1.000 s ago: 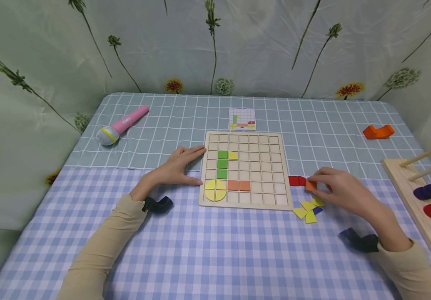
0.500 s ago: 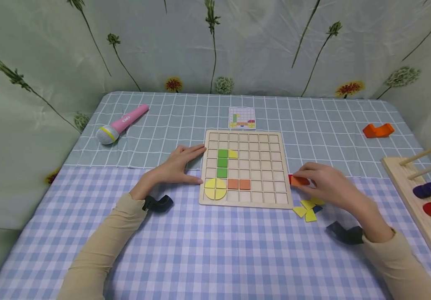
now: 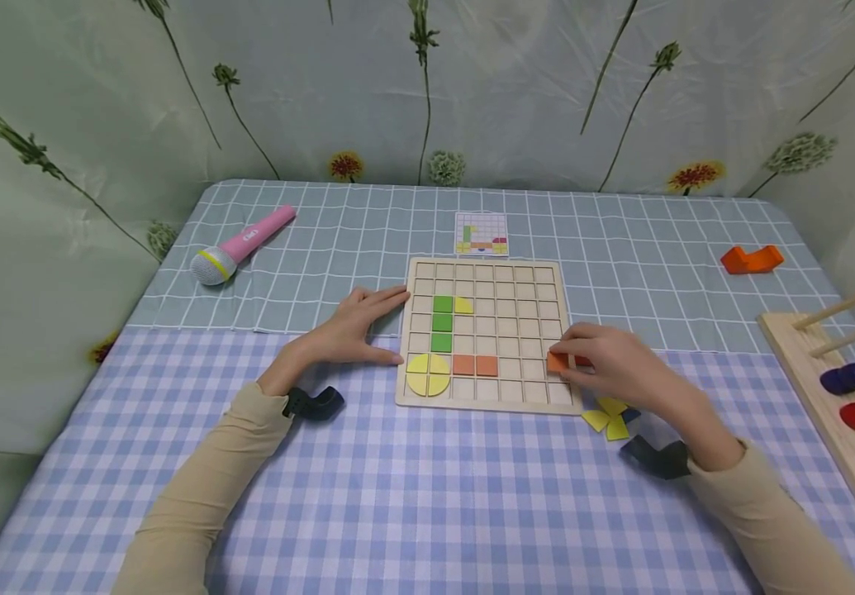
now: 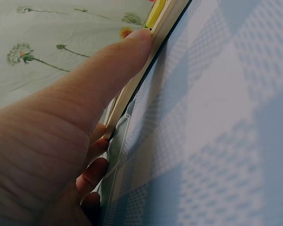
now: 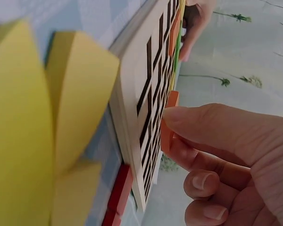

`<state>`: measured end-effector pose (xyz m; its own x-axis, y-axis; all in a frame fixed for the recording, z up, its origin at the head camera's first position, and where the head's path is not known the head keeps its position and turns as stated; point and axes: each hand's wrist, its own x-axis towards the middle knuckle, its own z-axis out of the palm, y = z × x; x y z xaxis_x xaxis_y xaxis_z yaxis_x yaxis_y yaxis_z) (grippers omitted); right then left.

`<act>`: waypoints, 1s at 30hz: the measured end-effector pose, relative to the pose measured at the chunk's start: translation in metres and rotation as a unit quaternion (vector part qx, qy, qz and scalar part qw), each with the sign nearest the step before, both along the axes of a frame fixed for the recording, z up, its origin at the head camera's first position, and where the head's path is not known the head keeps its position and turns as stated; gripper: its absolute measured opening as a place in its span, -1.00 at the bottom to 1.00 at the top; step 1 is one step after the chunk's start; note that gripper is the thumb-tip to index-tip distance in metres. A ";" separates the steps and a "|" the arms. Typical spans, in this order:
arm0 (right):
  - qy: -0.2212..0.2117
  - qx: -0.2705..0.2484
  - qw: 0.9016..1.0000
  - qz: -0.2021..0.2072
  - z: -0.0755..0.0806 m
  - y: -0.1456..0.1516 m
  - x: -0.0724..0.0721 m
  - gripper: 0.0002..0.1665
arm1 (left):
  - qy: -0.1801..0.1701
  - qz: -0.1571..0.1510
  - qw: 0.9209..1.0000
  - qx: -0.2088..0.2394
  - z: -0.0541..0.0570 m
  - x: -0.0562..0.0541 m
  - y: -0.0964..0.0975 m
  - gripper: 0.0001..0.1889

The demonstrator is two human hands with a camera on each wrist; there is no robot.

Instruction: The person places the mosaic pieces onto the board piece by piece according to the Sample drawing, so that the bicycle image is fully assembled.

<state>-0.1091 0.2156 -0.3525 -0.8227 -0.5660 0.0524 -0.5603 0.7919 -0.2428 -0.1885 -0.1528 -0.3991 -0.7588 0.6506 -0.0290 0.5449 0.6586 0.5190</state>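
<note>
In the head view my left hand rests at the left edge of a wooden grid board, thumb and fingers extended. The left wrist view has the thumb against the board's side. My right hand pinches an orange square tile over the board's right side; the right wrist view shows this tile between thumb and fingers. On the board lie three green squares, a yellow quarter-circle, two orange squares and a yellow circle of quarter pieces.
Several loose yellow pieces and a partly covered blue one lie right of the board, near red pieces. Behind it is a pattern card. A pink toy microphone, orange block and wooden bead rack stand around.
My right hand has moved left with the orange tile, from beside the loose pieces, past the red ones, to above the board's right side. The left hand has stayed at the board's edge.
</note>
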 end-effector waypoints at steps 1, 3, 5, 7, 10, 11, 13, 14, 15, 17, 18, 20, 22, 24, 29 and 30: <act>-0.002 0.000 1.000 0.004 0.000 -0.002 0.000 -0.71 | 0.000 -0.001 1.000 -0.001 0.000 0.000 0.000 0.02; -0.001 0.000 1.000 0.011 -0.001 -0.005 -0.001 -0.72 | -0.001 -0.001 1.000 0.000 0.000 -0.001 0.001 0.02; 0.004 -0.004 1.000 0.020 -0.002 -0.008 -0.002 -0.74 | -0.003 -0.001 1.000 0.001 0.001 -0.001 0.001 0.02; 0.009 -0.009 0.999 0.031 -0.003 -0.011 -0.003 -0.77 | -0.004 -0.002 1.000 0.001 0.001 -0.001 0.001 0.02; 0.012 -0.015 0.999 0.046 -0.005 -0.015 -0.005 -0.77 | -0.005 -0.002 1.000 -0.004 0.001 -0.001 0.002 0.02; 0.012 -0.017 0.998 0.051 -0.006 -0.017 -0.005 -0.77 | -0.006 -0.002 1.000 -0.006 0.002 -0.001 0.002 0.03; 0.010 -0.017 0.998 0.056 -0.007 -0.020 -0.006 -0.76 | -0.003 -0.002 1.000 -0.007 0.002 -0.001 0.002 0.03; 0.009 -0.016 0.998 0.056 -0.007 -0.022 -0.006 -0.76 | -0.002 -0.003 1.000 -0.006 0.002 -0.001 0.002 0.03; 0.007 -0.013 0.998 0.055 -0.007 -0.023 -0.006 -0.76 | 0.001 -0.004 1.000 -0.006 0.001 -0.001 0.003 0.03; 0.007 -0.004 0.999 0.050 -0.008 -0.026 -0.006 -0.76 | 0.001 -0.008 1.000 -0.002 0.001 -0.001 0.005 0.03; 0.005 0.002 0.999 0.046 -0.008 -0.027 -0.005 -0.76 | 0.002 -0.011 1.000 0.000 0.001 -0.001 0.006 0.02; 0.001 0.010 0.999 0.040 -0.008 -0.029 -0.005 -0.75 | 0.001 -0.014 1.000 0.000 0.001 -0.002 0.007 0.02; -0.002 0.012 0.999 0.042 -0.009 -0.032 -0.005 -0.75 | -0.002 -0.010 1.000 -0.002 0.002 -0.001 0.007 0.03; -0.006 0.005 0.999 0.049 -0.010 -0.035 -0.006 -0.75 | -0.002 -0.003 1.000 -0.007 0.002 -0.001 0.005 0.03; -0.001 -0.008 0.998 0.060 -0.011 -0.040 -0.009 -0.77 | -0.001 0.000 1.000 -0.008 0.002 0.000 0.001 0.02; -0.001 -0.009 0.998 0.060 -0.011 -0.041 -0.009 -0.77 | -0.002 -0.001 1.000 -0.006 0.002 0.000 0.000 0.02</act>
